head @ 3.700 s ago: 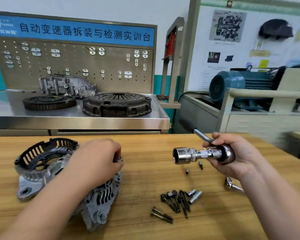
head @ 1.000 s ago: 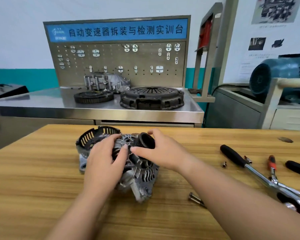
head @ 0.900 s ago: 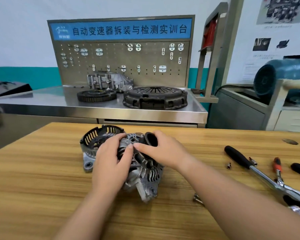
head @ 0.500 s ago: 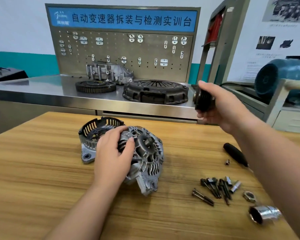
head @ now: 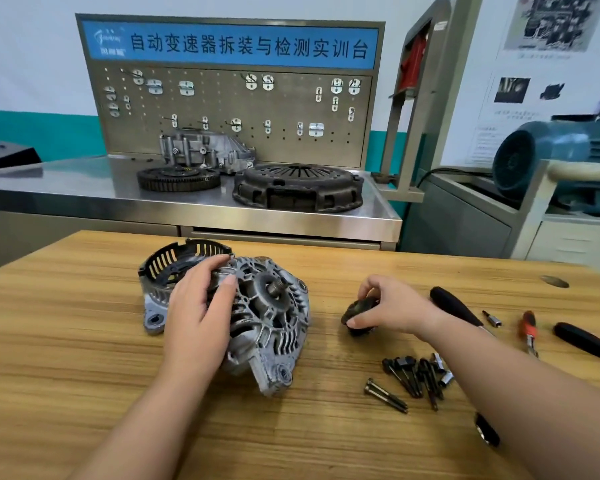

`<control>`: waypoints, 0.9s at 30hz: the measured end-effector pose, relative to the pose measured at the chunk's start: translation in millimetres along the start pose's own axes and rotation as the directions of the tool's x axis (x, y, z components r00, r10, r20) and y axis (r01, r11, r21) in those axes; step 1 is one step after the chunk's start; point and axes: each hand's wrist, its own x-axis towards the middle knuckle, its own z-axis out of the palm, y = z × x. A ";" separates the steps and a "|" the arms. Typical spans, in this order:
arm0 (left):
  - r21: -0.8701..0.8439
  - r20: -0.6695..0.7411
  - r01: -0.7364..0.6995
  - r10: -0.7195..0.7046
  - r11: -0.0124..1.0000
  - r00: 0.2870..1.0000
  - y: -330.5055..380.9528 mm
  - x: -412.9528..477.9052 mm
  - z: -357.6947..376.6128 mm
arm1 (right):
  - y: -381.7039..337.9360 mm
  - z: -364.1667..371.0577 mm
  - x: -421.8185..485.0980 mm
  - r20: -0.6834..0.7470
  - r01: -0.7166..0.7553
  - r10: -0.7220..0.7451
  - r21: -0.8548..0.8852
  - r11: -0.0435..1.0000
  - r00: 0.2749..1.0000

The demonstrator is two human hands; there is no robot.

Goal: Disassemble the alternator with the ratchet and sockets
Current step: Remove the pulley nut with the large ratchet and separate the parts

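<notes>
The grey alternator (head: 271, 317) lies on the wooden table (head: 66, 368), its bare shaft pointing up and right. A black slotted rear cover (head: 174, 258) sits at its far left. My left hand (head: 201, 310) rests on the alternator housing and grips it. To the right, my right hand (head: 385, 306) holds the black pulley (head: 355, 311) down at the table surface. The ratchet's black handle (head: 454, 304) lies behind my right forearm, which hides its head. A socket (head: 485, 431) peeks out beside my right arm.
Several dark bolts and small sockets (head: 413, 375) lie in a loose pile right of the alternator. Orange-handled pliers (head: 529, 329), a small bit (head: 492, 317) and another black handle (head: 586, 342) lie at far right. A steel bench (head: 84, 192) with a clutch plate stands behind.
My right hand lifted the pulley off the alternator shaft, raised it, then brought it down to the table on the right. My left hand stayed on the housing.
</notes>
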 end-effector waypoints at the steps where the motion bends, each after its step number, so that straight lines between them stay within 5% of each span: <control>1: -0.047 -0.008 0.027 -0.027 0.999 1.000 -1.2 1.0 -0.1 | 2.1 -1.2 -0.4 0.005 -0.008 0.008 0.016 1.000 1.000; 8: -0.270 -0.050 0.336 -0.362 0.902 0.931 -9.8 10.1 -6.1 | 20.7 -7.0 -4.7 0.055 -0.073 0.077 -0.073 0.995 0.996; 14: -0.202 0.003 0.316 -0.322 0.927 0.947 1.5 6.3 -8.0 | -0.5 -4.9 -6.7 -0.064 -0.079 0.062 -0.308 0.948 0.996; 16: -0.089 0.027 0.254 -0.252 0.963 0.967 5.3 3.1 -6.7 | -16.6 3.2 -4.9 -0.098 0.004 -0.026 -0.220 0.976 0.995; 20: 0.095 0.040 0.161 -0.165 0.982 0.985 6.9 0.8 -4.6 | -49.4 28.7 1.1 0.106 -0.082 0.045 0.371 0.925 0.993; 24: -0.033 0.010 0.302 -0.301 0.953 0.953 1.7 3.3 -7.6 | -65.3 47.9 13.2 0.169 -0.164 0.088 0.509 0.845 0.982; 27: -0.105 0.006 0.505 -0.507 0.857 0.862 -3.8 12.9 -15.5 | -73.5 53.6 25.9 0.152 -0.149 0.076 0.563 0.813 0.986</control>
